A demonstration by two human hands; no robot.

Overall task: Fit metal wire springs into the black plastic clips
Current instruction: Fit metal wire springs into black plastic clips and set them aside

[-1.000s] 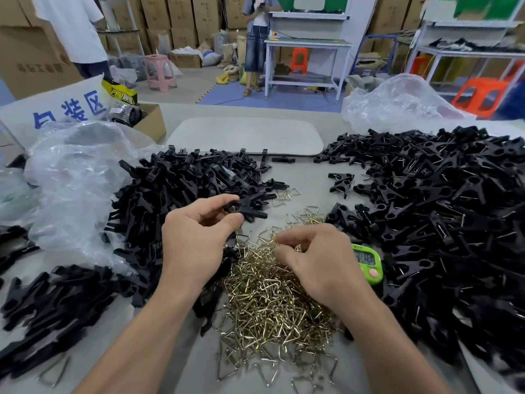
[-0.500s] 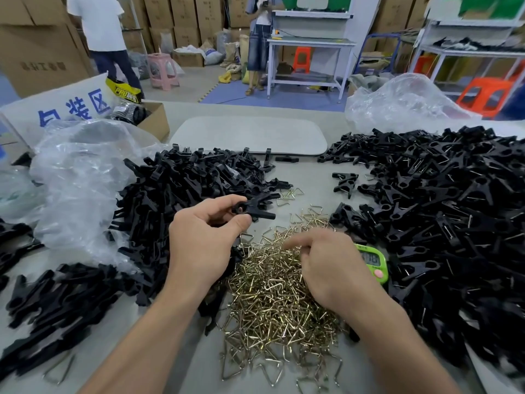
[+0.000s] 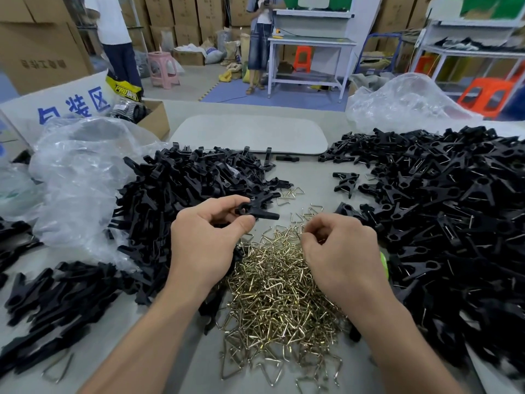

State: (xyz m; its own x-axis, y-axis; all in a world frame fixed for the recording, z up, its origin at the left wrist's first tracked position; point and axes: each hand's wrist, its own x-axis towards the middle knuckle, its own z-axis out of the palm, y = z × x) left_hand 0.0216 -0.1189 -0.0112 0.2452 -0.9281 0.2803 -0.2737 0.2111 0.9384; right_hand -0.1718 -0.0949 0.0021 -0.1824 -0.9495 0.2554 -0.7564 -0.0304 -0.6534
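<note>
My left hand (image 3: 204, 245) pinches a black plastic clip (image 3: 257, 213) between thumb and forefinger, held just above the table. My right hand (image 3: 338, 257) hovers over the heap of brass-coloured wire springs (image 3: 278, 297), fingers curled together at the heap's far edge; a wire spring seems pinched at the fingertips, though it is hard to make out. A pile of black clips (image 3: 184, 200) lies to the left of my hands. A larger pile of black clips with springs (image 3: 454, 223) spreads across the right.
Crumpled clear plastic bags lie at the left (image 3: 85, 177) and back right (image 3: 406, 106). A grey board (image 3: 250, 133) lies flat at the table's far side. A green timer (image 3: 384, 264) peeks out beside my right wrist. Two people stand beyond the table.
My right hand has lifted from the spring heap and drawn its fingertips together, moving toward the clip. My left hand keeps the clip, shifted slightly.
</note>
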